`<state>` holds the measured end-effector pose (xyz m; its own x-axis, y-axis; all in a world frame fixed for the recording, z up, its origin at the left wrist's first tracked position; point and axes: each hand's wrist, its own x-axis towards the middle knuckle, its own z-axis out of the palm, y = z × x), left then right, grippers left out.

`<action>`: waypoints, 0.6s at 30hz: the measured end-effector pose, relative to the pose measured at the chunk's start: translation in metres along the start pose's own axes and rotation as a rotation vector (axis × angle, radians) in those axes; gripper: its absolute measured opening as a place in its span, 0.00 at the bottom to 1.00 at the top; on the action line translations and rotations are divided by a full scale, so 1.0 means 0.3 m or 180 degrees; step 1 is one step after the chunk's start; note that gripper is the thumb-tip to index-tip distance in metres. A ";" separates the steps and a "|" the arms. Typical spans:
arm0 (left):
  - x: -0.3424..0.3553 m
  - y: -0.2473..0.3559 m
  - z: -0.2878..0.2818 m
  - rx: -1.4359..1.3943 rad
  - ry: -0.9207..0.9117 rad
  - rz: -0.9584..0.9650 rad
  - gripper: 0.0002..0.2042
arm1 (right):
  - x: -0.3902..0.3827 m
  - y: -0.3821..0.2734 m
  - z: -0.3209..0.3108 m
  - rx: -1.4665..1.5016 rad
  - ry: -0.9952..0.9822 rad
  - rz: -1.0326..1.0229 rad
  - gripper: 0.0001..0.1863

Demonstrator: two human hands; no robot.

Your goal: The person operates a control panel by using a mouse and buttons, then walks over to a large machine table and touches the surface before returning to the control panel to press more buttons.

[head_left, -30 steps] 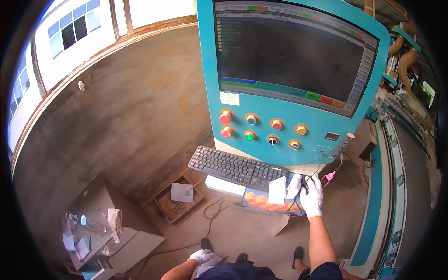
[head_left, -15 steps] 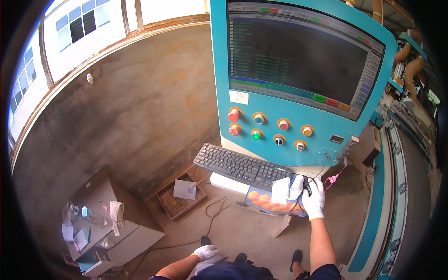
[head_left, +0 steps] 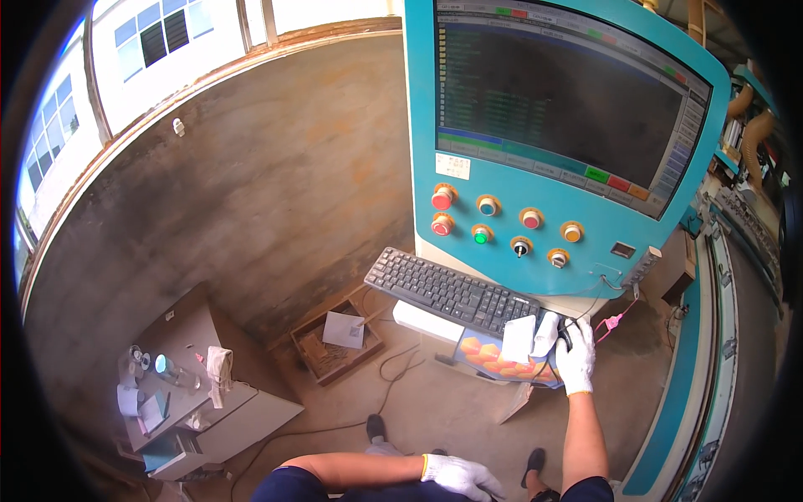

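Head view: the fingers of the right hand (head_left: 575, 360) gripped the black mouse (head_left: 565, 338), right of centre in the frame. The screen (head_left: 569, 100) was lit; mouse input appeared under way, its remaining extent indeterminable. The left hand (head_left: 462, 475), lower centre, showed no held object; finger closure could not be determined.

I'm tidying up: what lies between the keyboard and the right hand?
Head view: a white sheet and an unclear white item lie between the keyboard and the right hand.
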<state>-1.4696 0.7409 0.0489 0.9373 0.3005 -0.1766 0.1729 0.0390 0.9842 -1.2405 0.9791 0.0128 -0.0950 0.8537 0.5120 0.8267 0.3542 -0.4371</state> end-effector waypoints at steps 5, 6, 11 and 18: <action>0.030 -0.038 0.031 -0.0601 -0.0086 -0.0159 0.20 | 0.004 0.019 0.010 -0.0021 0.0031 -0.0020 0.24; 0.028 -0.035 0.032 -0.0610 -0.0090 -0.0161 0.20 | 0.005 0.020 0.011 -0.0022 0.0057 -0.0048 0.24; 0.014 -0.049 0.029 -0.0190 0.0137 -0.0083 0.22 | 0.006 0.008 0.004 -0.0069 0.0067 -0.0024 0.24; -0.022 0.020 0.034 -0.0060 0.0613 -0.0158 0.23 | -0.001 0.005 0.001 -0.0099 0.0016 0.0049 0.23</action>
<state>-1.4717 0.7294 0.0559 0.8522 0.4746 -0.2203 0.2099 0.0756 0.9748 -1.2394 0.9795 0.0116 -0.0793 0.8570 0.5091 0.8449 0.3288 -0.4220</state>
